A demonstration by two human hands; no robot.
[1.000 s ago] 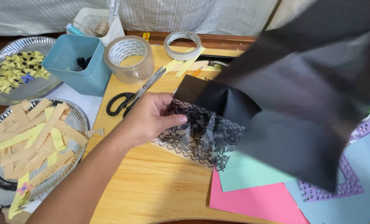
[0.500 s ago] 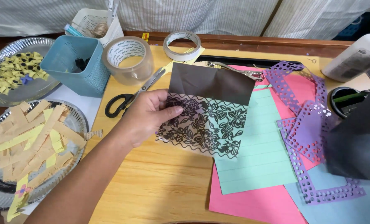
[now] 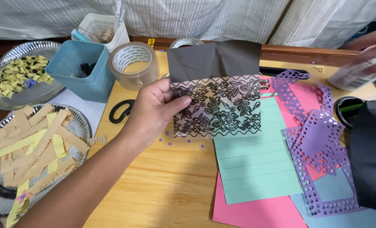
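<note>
My left hand [image 3: 148, 112] holds up a clear sheet printed with a black floral lace pattern [image 3: 215, 105]. My thumb is on its left edge. A dark grey sheet of paper [image 3: 213, 59] stands behind it and sticks out above. Both are lifted over the wooden table [image 3: 154, 185], above a mint green lined sheet [image 3: 255, 164]. My right hand is not visible. At the far right edge another person's hand [image 3: 371, 48] grips a white bottle [image 3: 350, 78].
Black scissors [image 3: 120, 110], a packing tape roll [image 3: 133, 63] and a teal basket [image 3: 80, 67] lie to the left. Two foil plates hold paper strips [image 3: 32, 147] and yellow bits [image 3: 21, 74]. Purple punched paper [image 3: 319, 143], pink paper [image 3: 255, 211] and a black sheet [image 3: 371, 156] lie right.
My left hand lifted the lace sheet and dark paper off the table and turned them upright. The big black sheet moved off to the right. A hand closed on the bottle.
</note>
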